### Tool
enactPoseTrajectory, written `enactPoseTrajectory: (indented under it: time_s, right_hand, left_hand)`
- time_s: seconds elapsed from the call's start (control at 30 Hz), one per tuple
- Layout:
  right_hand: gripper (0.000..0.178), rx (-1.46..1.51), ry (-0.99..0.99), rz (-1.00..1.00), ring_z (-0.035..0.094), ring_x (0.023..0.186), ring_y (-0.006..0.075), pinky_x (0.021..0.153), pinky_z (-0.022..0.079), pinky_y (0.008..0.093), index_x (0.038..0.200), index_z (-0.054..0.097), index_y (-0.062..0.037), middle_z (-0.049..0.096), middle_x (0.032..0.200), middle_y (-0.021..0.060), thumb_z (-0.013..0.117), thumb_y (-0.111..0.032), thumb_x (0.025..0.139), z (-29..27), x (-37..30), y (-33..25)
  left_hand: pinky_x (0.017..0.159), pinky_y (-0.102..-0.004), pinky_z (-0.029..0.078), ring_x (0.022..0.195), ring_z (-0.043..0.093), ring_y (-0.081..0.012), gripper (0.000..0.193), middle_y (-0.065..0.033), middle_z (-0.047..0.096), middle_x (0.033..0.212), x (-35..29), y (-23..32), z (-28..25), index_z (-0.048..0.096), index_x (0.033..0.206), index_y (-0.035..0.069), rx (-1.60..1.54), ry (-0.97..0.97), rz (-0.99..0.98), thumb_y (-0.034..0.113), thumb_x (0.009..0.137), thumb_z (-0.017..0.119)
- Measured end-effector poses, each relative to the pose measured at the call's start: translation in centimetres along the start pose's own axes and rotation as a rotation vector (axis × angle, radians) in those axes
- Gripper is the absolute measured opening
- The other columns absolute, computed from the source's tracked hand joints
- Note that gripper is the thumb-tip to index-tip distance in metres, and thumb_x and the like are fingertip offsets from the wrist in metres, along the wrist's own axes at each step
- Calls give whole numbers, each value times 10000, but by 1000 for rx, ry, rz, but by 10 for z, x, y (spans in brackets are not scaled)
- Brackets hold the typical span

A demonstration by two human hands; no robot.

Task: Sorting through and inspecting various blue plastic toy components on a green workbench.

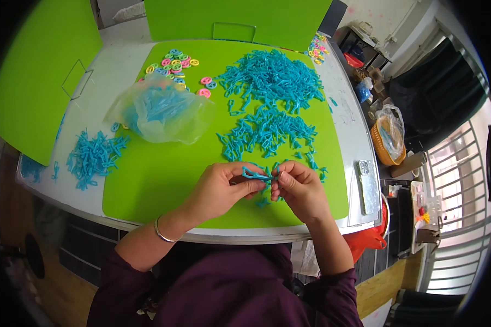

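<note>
Green matting (147, 191) tops the worktop (120, 60). Near its front edge, left hand (215, 188) and right hand (304, 195) clamp fingers on teal links (255, 175). Joining seems the step, calling for steady alignment

From my end I can read no text, label, number or sign; the teal piece (263, 177) in hand shows no lettering I can make out, and neither does the cloudy plastic bag (172, 117). The coloured rings (175, 66) are too small in my view for any marking to be told, and I can make out no characters on the speckled phone case (369, 191). To me the pinkish marks on the far wall (384, 12) stay mere spots, and the clutter beyond the table (84, 111) is too blurred to read.
</note>
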State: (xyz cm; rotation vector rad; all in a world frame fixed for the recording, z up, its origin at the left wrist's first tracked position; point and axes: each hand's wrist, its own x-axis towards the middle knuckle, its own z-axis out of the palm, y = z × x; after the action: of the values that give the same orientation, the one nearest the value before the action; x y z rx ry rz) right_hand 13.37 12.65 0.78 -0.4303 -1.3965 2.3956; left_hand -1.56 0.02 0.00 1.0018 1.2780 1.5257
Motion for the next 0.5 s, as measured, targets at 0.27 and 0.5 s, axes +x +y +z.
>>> enactPoseTrajectory:
  time_s: [0.27, 0.5]
  right_hand:
    - [107, 69, -16, 66, 602, 704, 155, 645, 504, 286, 953, 582, -25, 618, 859, 65, 578, -93, 870, -4, 1, 3]
    - [97, 97, -22, 60, 606, 693, 162, 640, 504, 288, 938, 588, -18, 620, 853, 68, 576, -85, 868, -3, -2, 1]
  left_hand:
    - [611, -204, 457, 656, 548, -51, 116, -3, 633, 733, -2, -4, -3, 659, 925, 11, 70, -3, -23, 15, 811, 636]
    - [608, -201, 438, 655, 528, -35, 114, 17, 623, 714, -1, -4, 0, 674, 923, 30, 15, -16, 8, 56, 815, 647]
